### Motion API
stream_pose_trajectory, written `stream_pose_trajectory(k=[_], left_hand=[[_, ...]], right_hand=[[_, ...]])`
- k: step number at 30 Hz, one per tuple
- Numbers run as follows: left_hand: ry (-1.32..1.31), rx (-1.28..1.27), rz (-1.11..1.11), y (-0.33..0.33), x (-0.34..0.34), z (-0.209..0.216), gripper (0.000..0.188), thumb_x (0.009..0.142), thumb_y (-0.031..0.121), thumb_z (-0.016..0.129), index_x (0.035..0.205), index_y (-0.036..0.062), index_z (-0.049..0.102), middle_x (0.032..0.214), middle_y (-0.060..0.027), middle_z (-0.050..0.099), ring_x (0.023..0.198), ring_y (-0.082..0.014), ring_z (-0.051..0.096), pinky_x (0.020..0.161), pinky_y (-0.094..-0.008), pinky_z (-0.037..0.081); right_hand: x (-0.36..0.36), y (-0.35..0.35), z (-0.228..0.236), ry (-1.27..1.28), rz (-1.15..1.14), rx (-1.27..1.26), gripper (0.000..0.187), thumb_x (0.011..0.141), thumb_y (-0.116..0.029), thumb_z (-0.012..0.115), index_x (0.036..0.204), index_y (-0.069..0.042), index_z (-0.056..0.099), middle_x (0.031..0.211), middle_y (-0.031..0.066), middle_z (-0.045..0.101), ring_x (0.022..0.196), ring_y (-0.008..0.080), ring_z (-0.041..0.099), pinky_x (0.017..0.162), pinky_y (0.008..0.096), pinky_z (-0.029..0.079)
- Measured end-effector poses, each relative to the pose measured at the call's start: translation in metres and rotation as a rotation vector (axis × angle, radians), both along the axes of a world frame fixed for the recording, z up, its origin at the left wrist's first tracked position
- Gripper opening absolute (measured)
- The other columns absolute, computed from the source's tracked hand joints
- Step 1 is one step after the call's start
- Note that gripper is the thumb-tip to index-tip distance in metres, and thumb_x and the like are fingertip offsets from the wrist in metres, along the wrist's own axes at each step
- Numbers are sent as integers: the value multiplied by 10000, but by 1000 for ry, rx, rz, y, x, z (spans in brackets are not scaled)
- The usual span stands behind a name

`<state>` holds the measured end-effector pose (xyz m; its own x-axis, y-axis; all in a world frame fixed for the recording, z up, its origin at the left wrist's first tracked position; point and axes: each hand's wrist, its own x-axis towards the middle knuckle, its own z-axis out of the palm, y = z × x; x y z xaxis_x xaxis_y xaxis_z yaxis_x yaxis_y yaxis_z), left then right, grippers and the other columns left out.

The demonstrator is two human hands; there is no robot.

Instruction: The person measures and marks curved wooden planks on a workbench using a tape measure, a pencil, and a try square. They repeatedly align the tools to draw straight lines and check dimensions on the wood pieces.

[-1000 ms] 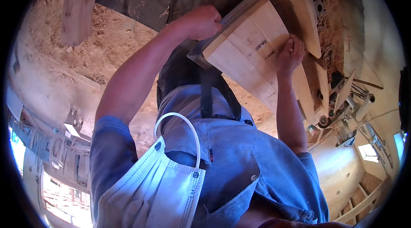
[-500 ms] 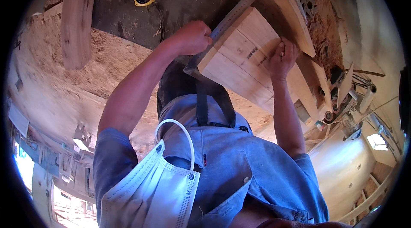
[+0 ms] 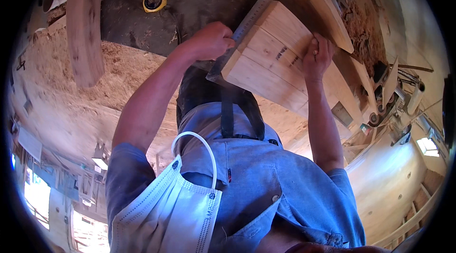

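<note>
My left hand [image 3: 213, 41] is closed, its fingertips pinching the edge of a metal carpenter's square [image 3: 251, 14]. The square's long graduated blade lies along the left side of a pale wooden block [image 3: 275, 56], and its corner shows at the block's near left corner. The block seems made of several strips side by side, with small dark markings on top. My right hand [image 3: 319, 58] has its fingers curled over the block's right edge. A small pale spot shows at those fingers; I cannot make out what it is.
A yellow tape measure [image 3: 156, 0] lies on the dark work surface [image 3: 128, 20]. A curved wooden piece [image 3: 84, 29] stands at the left, a long plank [image 3: 316, 1] beyond the block. Sawdust [image 3: 52, 72] covers the floor. A white face mask [image 3: 166, 205] hangs before my shirt.
The view has shifted slightly, so the surroundings sit a little differently. Both hands keep their places on the square and the block, with only a slight change in my right fingers.
</note>
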<state>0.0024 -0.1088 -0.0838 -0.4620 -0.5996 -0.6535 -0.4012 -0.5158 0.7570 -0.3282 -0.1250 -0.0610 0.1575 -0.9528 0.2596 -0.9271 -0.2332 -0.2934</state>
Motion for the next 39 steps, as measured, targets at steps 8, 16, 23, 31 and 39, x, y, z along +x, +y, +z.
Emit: stream_pose_trajectory(k=[8,16,23,31,39], left_hand=[[11,-6,-18,-1,1,-6,268,899,166,629,788,-77,649,668,-157,628,573,-202,642,532,-356,525],[8,79,26,1,2,-2,257,915,166,619,806,-66,640,663,-116,616,574,-177,630,523,-334,523],[6,-34,37,5,-1,-6,243,922,159,600,802,-51,625,636,-112,581,543,-181,599,524,-348,506],[-56,-158,-3,3,-5,-10,268,907,159,607,756,-62,597,607,-137,545,530,-212,595,518,-374,497],[-8,-79,-4,-2,-4,-11,275,890,156,630,735,-68,598,633,-137,585,546,-194,615,506,-358,522]], right_hand=[[2,-7,5,-18,33,43,107,910,-129,596,978,-90,669,895,109,629,883,317,589,814,420,431],[3,-10,6,-7,32,50,94,924,-181,606,950,-112,664,859,99,612,855,308,585,794,419,425],[3,-10,2,-6,17,15,97,910,-186,624,947,-109,671,848,93,621,848,304,589,793,411,426],[3,-10,1,-27,36,18,95,898,-162,623,942,-92,669,842,95,614,820,308,584,777,410,433],[2,-10,-3,13,46,-21,98,902,-159,609,948,-94,666,848,104,612,823,324,583,776,424,442]])
